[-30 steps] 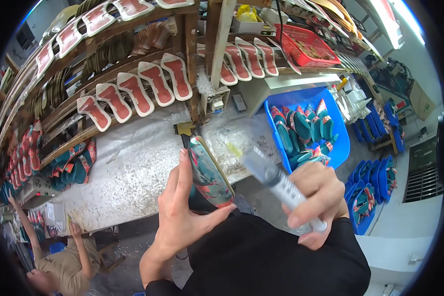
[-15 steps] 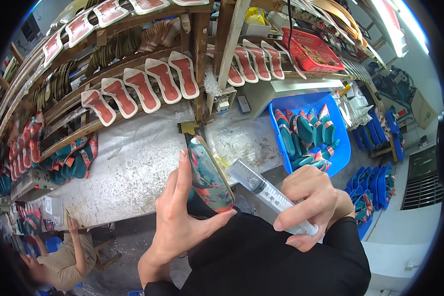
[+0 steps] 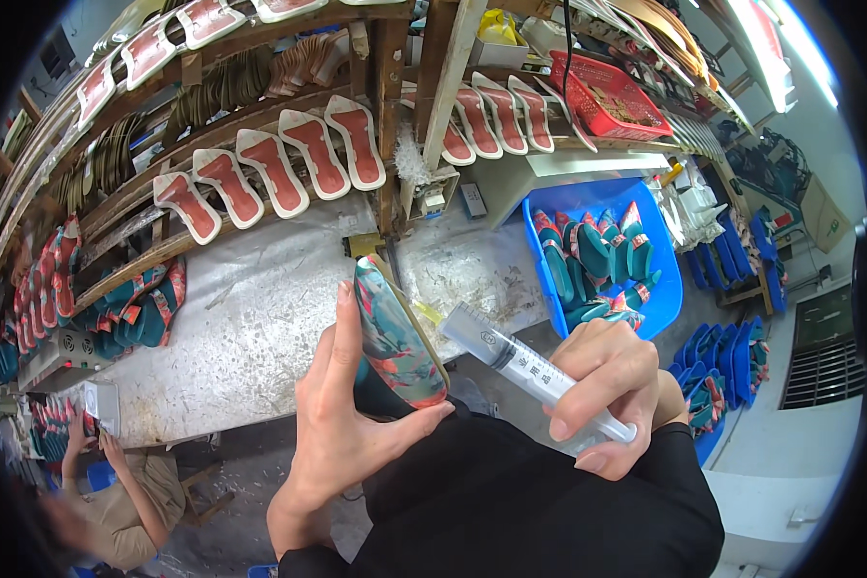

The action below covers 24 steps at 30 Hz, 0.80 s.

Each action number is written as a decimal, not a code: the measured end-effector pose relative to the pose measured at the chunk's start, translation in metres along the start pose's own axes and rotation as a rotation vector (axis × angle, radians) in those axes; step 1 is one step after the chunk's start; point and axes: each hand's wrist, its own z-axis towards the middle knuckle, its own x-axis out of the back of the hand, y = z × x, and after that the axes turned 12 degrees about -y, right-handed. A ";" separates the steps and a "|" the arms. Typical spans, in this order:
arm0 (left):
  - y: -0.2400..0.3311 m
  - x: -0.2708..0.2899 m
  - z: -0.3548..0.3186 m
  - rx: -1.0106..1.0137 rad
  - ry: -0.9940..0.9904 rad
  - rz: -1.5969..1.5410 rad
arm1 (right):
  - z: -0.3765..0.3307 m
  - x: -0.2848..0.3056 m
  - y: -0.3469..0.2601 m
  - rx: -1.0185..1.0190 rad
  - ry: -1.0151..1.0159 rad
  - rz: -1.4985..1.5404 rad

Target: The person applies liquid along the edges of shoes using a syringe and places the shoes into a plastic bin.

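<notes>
A shoe (image 3: 400,337) with a teal and coral flower-patterned upper is held on its side in my left hand (image 3: 332,405). My fingers and thumb are wrapped round it, and part of it is hidden behind the hand. My right hand (image 3: 607,385) grips a clear plastic syringe (image 3: 520,361) by its rear part, the thumb near the white plunger end. The syringe's yellow tip (image 3: 428,313) points at the edge between the shoe's upper and its sole; whether it touches, I cannot tell.
A blue bin (image 3: 669,303) of teal shoes stands at the right of the metal-topped workbench (image 3: 250,328). Wooden racks behind carry white-edged red insoles (image 3: 284,173) and a red basket (image 3: 612,101). At lower left, a co-worker (image 3: 130,501) sits by a clear box (image 3: 103,405).
My left hand and the shoe have shifted slightly left and up. The syringe tip has moved a little with them. The co-worker's hands have come together near the shoes at the left.
</notes>
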 end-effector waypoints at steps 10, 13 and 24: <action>-0.006 0.002 0.001 0.117 0.022 -0.052 | -0.015 -0.003 0.004 -0.066 0.006 0.221; -0.011 0.002 0.004 0.042 0.005 -0.086 | -0.021 -0.007 0.007 -0.093 0.015 0.277; -0.017 0.004 0.005 0.102 0.091 -0.623 | -0.030 -0.020 0.013 -0.134 0.036 0.370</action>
